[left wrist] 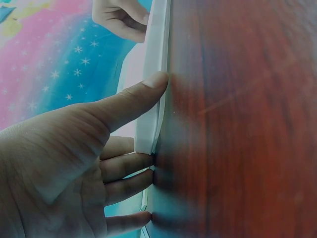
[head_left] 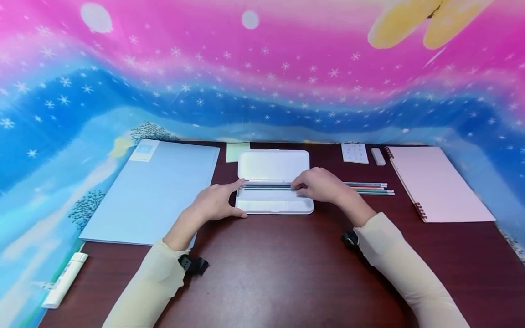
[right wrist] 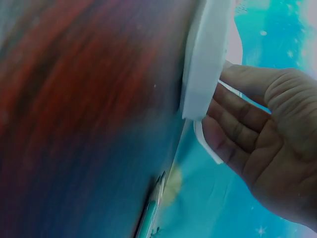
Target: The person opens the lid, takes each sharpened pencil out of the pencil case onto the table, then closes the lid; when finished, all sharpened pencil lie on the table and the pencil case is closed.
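A white pencil case [head_left: 274, 207] stands with its lid [head_left: 274, 165] raised on the dark table. Slim dark pencils [head_left: 266, 187] lie lengthwise inside it. At the case's left end, my left hand [head_left: 215, 202] spreads, index finger at the rear corner and thumb [left wrist: 156, 82] against the front edge. The other fingers extend past the end wall. My right hand [head_left: 321, 184] reaches into the right end with fingers bent, appearing to pinch a pencil; the case wall hides its fingertips in the right wrist view. Beside it lie several more pencils [head_left: 371, 186].
A light-blue folder [head_left: 164, 191] lies left, and a pink spiral notebook [head_left: 439, 182] right. Along the back are green paper [head_left: 238, 151], a small printed sheet [head_left: 354, 153] and a white eraser [head_left: 378, 156]. A white tube [head_left: 65, 281] sits near the left edge.
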A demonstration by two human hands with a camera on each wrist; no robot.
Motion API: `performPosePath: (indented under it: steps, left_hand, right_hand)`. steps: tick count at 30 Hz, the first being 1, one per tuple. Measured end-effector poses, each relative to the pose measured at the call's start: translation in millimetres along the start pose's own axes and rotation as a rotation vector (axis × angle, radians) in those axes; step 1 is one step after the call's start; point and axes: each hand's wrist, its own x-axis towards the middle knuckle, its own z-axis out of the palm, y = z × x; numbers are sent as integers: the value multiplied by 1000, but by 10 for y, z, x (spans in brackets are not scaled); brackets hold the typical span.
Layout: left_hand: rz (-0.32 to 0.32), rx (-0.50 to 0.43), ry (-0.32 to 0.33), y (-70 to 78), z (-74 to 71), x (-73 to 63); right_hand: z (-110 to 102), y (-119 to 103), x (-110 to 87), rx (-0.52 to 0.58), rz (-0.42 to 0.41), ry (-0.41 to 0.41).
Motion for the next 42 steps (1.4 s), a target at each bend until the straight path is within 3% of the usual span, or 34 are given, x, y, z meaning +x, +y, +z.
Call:
performPosePath:
  steps: [9, 20, 34, 42]
  left_hand:
    - [-6, -2, -5, 10, -12, -2]
    - [-6, 2, -1, 13, 8, -10]
    - [0, -1, 0, 5, 1, -18]
    - [2, 1, 5, 6, 3, -14]
  right_hand:
    - [42, -50, 47, -82, -6, -27]
    - [47, -65, 37, -103, -20, -11]
    - [-264, 249, -275, 18, -35, 154]
    - [-363, 518, -564, 83, 44, 195]
